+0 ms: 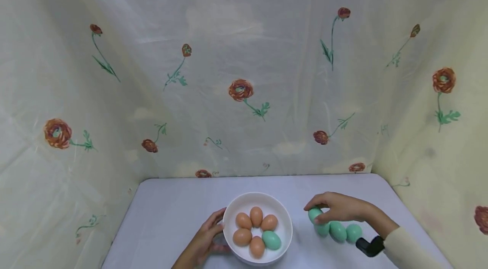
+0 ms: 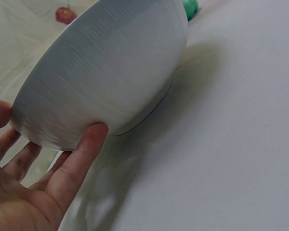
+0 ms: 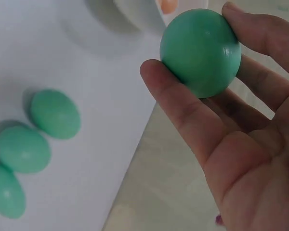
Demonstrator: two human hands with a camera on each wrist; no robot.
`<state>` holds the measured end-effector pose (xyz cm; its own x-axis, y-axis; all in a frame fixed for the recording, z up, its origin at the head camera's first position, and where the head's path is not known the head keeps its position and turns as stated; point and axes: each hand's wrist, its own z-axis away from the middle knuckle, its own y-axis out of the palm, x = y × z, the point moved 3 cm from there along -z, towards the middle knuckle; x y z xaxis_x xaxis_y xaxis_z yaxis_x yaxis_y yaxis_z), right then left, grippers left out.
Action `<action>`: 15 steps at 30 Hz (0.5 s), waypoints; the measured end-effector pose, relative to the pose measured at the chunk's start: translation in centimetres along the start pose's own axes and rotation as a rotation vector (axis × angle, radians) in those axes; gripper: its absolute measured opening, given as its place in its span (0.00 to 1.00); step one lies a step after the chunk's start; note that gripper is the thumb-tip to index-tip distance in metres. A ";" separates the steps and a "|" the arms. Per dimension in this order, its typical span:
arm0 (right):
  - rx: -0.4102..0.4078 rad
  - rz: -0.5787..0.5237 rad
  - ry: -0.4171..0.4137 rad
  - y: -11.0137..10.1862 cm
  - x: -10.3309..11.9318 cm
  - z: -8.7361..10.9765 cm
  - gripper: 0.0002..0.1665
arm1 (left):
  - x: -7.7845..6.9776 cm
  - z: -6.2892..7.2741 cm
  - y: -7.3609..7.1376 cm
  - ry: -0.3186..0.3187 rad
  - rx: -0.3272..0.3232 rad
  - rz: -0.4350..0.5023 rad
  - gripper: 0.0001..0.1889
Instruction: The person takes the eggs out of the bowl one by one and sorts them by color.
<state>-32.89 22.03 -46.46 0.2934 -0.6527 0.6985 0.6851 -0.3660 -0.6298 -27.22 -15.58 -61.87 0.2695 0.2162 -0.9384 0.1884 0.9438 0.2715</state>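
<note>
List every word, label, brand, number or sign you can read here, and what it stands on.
None: no readable text shows in any view.
The white bowl, green eggs and brown eggs show no lettering.
The hanging cloth shows printed flowers only.
The black wrist piece is too small to judge.

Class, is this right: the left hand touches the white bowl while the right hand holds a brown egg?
Only the colour is wrong: the right hand holds a green egg, as the right wrist view shows. The left hand touches the white bowl.
</note>
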 end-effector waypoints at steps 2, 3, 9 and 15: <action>-0.008 -0.019 0.014 -0.3 -0.8 0.9 0.19 | -0.1 -0.1 0.0 0.000 -0.004 0.001 0.31; -0.013 -0.027 0.018 -0.4 -1.2 1.3 0.19 | -0.1 -0.1 0.0 0.002 -0.005 0.000 0.31; -0.027 -0.085 0.030 -0.1 -4.1 3.8 0.20 | 0.2 -0.3 0.0 0.021 0.013 0.004 0.30; -0.066 -0.165 0.071 -0.4 -7.2 5.8 0.23 | 0.2 -0.2 -0.1 0.019 0.012 0.010 0.30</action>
<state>-31.34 30.71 -49.26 0.1316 -0.6247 0.7697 0.6743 -0.5127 -0.5314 -27.40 -15.60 -62.19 0.2534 0.2309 -0.9394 0.1969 0.9385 0.2838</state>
